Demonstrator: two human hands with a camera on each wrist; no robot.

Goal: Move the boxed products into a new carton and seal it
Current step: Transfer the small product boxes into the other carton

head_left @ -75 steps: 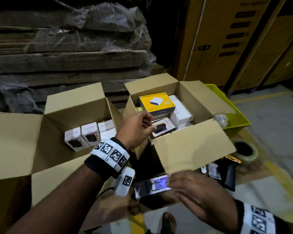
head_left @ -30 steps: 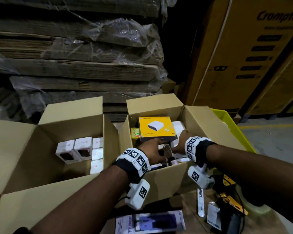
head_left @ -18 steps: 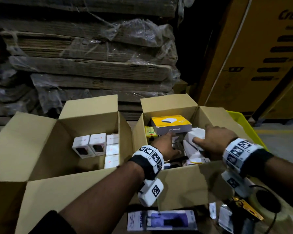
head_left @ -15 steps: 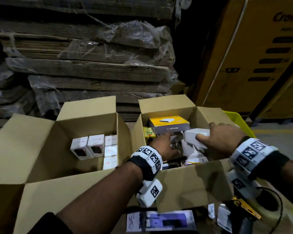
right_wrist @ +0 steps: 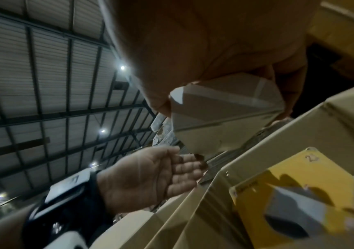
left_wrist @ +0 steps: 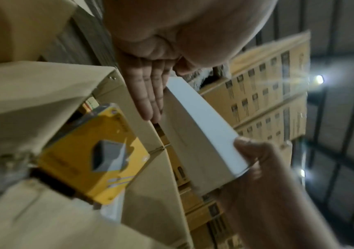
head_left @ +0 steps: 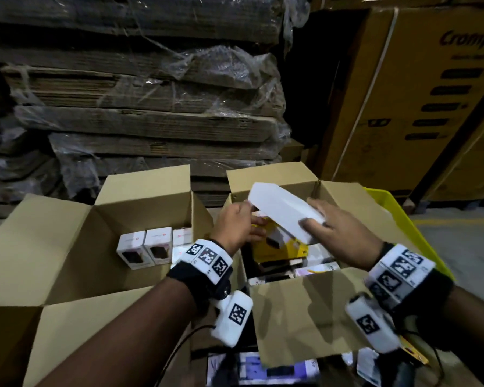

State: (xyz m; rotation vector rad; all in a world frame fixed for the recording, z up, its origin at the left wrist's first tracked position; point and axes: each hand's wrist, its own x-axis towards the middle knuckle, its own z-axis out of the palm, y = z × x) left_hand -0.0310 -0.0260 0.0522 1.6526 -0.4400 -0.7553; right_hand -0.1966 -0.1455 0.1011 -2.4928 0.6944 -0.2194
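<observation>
Two open brown cartons stand side by side. The left carton [head_left: 140,191] holds several small white boxes [head_left: 144,248]. The right carton [head_left: 305,311] holds a yellow box [head_left: 277,247] [left_wrist: 90,156] [right_wrist: 300,202] and other products. Above the right carton a long white box [head_left: 282,208] [left_wrist: 197,134] [right_wrist: 225,114] is tilted. My right hand [head_left: 336,233] [left_wrist: 257,168] grips its near end, thumb on top. My left hand [head_left: 234,227] [right_wrist: 150,176] touches its far left end, with the fingers [left_wrist: 148,94] lying straight against its side.
Behind the cartons rise plastic-wrapped stacks of flattened cardboard [head_left: 151,107]. Tall printed brown cartons [head_left: 430,93] stand at the right. A yellow crate [head_left: 403,219] sits behind the right carton's side flap. A packaged item [head_left: 263,370] lies on the floor by my feet.
My right hand has lifted the long white box up out of the right carton. My left hand came up from inside the carton to meet the box's far end.
</observation>
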